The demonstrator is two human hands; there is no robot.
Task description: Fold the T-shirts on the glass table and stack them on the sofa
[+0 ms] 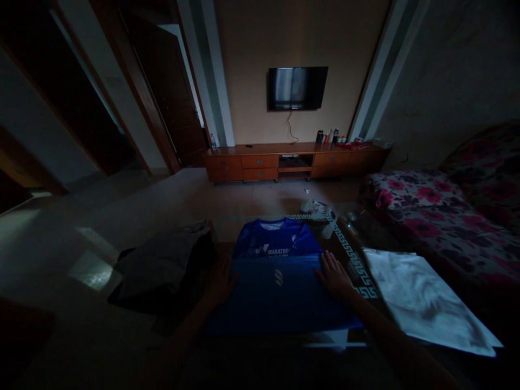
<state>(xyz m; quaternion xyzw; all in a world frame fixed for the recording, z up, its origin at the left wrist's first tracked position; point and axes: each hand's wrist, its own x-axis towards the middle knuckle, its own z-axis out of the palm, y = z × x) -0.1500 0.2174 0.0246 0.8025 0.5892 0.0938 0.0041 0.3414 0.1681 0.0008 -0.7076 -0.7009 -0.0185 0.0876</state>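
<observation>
The room is dim, its pale floor [190, 189] catching a little light near the dark door [174, 92]. Against the far wall runs a low wooden cabinet [260, 162], with small bottles [331, 136] toward its right end and a television [298, 88] on the wall above. A flowered sofa [426, 189] fills the right side. In front of me the counter [345, 244] has a dark top edged with a pale Greek-key border, and a folded blue shirt [255, 303] lies on it, collar toward the television. The left hand [219, 281] rests on one side of it, the right hand [336, 277] on the other, fingers extended, neither clenched. Dark clothes [162, 265] lie to the left, white cloth [430, 303] to the right. On the chest I read "MARATHO"; the smaller line beneath is too faint. A slanted, striped emblem [278, 278] marks the folded-over part.
</observation>
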